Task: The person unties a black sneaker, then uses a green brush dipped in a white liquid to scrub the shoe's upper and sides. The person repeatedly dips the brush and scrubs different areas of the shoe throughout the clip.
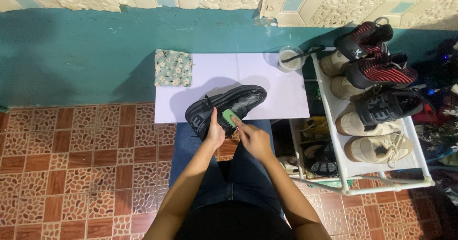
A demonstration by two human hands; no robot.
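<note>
Nearest us: our knees in dark jeans (238,173) | left hand (215,134) clasps black shoe (224,109) at the white board's (267,85) near edge | right hand (253,137) grips green brush (231,117) on its side | we brace the shoe firmly, scrub in short strokes.

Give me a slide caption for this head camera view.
Left hand steadies a black shoe while right hand holds a green brush against it.

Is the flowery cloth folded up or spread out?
Folded. The cloth lies as a small neat square on the corner of the white sheet, by the wall.
</note>
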